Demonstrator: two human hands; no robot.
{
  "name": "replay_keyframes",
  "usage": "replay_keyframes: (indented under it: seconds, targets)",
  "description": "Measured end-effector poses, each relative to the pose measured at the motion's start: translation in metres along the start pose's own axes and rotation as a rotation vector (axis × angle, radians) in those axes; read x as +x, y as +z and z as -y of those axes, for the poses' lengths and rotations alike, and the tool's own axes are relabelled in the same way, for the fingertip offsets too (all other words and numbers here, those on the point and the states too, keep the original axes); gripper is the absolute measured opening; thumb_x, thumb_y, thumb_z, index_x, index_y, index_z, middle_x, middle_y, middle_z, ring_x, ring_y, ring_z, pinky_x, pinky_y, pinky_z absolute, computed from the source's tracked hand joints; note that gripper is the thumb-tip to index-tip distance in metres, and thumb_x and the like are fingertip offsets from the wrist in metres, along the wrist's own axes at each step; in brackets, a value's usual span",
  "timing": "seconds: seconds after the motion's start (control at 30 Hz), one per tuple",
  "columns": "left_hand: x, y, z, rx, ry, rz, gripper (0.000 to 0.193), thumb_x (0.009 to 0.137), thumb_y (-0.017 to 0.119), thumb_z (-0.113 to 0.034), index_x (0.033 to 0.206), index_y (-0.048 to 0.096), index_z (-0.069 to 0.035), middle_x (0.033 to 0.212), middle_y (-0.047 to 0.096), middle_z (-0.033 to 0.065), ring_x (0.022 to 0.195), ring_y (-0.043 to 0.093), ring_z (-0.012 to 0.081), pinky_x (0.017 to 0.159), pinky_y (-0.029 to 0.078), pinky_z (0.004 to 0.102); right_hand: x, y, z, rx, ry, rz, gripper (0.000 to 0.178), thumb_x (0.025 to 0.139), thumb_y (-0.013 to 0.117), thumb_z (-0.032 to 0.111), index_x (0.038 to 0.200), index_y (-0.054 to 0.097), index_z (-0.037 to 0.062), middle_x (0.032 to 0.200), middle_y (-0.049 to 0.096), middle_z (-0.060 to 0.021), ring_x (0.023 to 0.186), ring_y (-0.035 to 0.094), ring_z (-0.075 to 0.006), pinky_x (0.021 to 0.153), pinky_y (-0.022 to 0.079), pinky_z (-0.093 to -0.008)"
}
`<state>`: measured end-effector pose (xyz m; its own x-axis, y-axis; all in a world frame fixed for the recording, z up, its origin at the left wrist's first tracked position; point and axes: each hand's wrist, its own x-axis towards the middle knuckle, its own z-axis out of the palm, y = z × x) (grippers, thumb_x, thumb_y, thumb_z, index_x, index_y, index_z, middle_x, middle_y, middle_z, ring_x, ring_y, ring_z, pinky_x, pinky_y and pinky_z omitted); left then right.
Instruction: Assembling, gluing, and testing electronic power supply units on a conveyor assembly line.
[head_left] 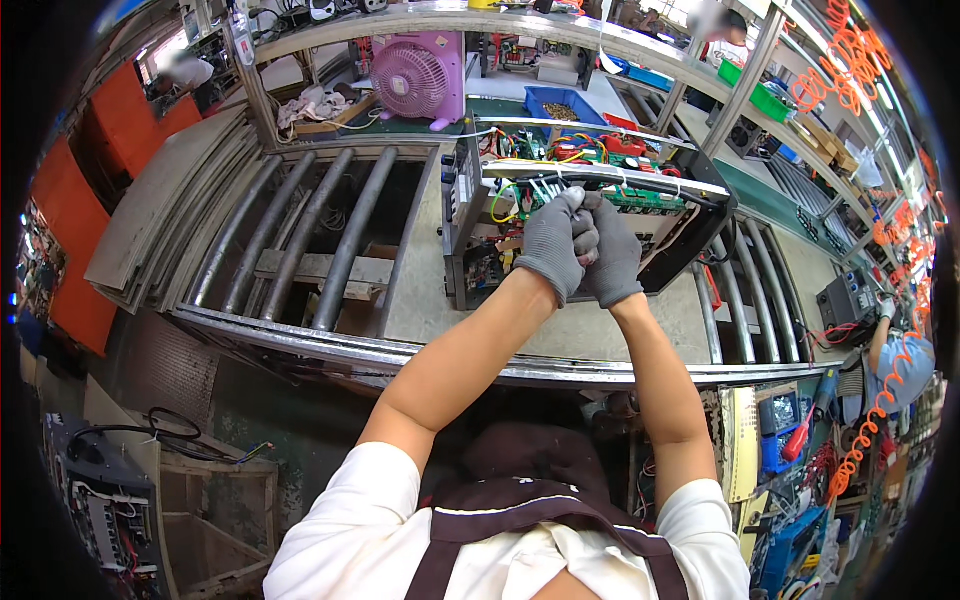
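Note:
An open electronic unit with a dark metal frame (458, 245) stands on the bench in front of me, its green circuit boards (645, 200) and coloured wires exposed. Both my hands wear grey knit gloves and meet at its near side. My left hand (556, 243) is closed, with several thin white strips (545, 189) fanning out from its fingertips. Pressed close beside it, my right hand (613, 252) is also closed, its fingers curled inward; whatever it grips is hidden. Just above the hands a black cable bundle (650, 184) runs along the unit's pale top rail.
Metal rollers (350, 240) flank the unit's board on the left, and more rollers (737, 300) on the right. Behind stand a purple fan (412, 82) and a blue bin (562, 104) of small parts. Orange coiled hoses (858, 440) hang at right, where another person (900, 370) works.

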<state>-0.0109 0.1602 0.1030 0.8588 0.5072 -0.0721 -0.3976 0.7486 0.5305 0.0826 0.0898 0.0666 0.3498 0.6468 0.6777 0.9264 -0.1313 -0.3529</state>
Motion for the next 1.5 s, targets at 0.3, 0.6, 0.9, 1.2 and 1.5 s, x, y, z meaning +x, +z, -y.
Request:
replay_keyframes:
  seconds: [0.3,0.6,0.9,1.2,1.5]
  targets:
    - [-0.03,-0.019,-0.086,1.042,0.955,-0.18,0.023,0.096,0.054,-0.024,0.095,0.067,-0.004,0.076,0.065,0.0021,0.061,0.055,0.0089,0.053,0.042,0.0257,0.059,-0.052,0.043,-0.253,-0.257,-0.097,0.051,0.066,0.072,0.018,0.113,0.054,0.0124,0.092,0.06,-0.0106,0.084,0.064,-0.0307,0.067,0.052,-0.0428]
    - [0.013,-0.049,-0.156,2.428,0.659,-0.384,0.027,0.084,0.051,-0.023,0.102,0.066,-0.008,0.098,0.065,0.0196,0.09,0.064,0.0362,0.079,0.051,0.0453,0.166,-0.042,0.057,-0.867,-0.694,0.307,0.063,0.067,0.069,0.019,0.124,0.051,-0.0016,0.099,0.059,-0.0111,0.096,0.057,-0.0266,0.089,0.039,-0.0401]
    - [0.027,-0.029,-0.163,1.896,0.587,-0.31,0.037,0.093,0.047,-0.037,0.103,0.065,-0.006,0.094,0.066,0.0207,0.093,0.061,0.0384,0.082,0.046,0.0415,0.179,-0.007,0.062,-0.813,-0.582,0.425,0.057,0.07,0.063,0.018,0.123,0.054,-0.0027,0.101,0.061,-0.0127,0.098,0.058,-0.0274,0.086,0.041,-0.0398]
    - [0.04,-0.089,-0.171,1.556,0.743,-0.331,0.036,0.091,0.05,-0.037,0.096,0.067,-0.006,0.081,0.065,0.021,0.081,0.063,0.0369,0.075,0.047,0.0448,0.166,-0.004,0.056,-0.536,-0.461,0.446,0.036,0.075,0.059,0.006,0.111,0.057,0.0021,0.093,0.061,-0.0163,0.088,0.06,-0.0355,0.075,0.05,-0.0441]
    - [-0.187,-0.228,-0.066,1.159,-0.058,-0.024,0.033,0.091,0.055,-0.037,0.079,0.058,-0.006,0.063,0.052,0.0009,0.049,0.043,0.0079,0.045,0.033,0.0243,-0.054,-0.172,-0.041,0.161,0.179,0.15,0.062,0.079,0.049,-0.015,0.139,0.043,-0.0012,0.135,0.052,-0.0138,0.113,0.056,-0.0153,0.096,0.043,-0.026]
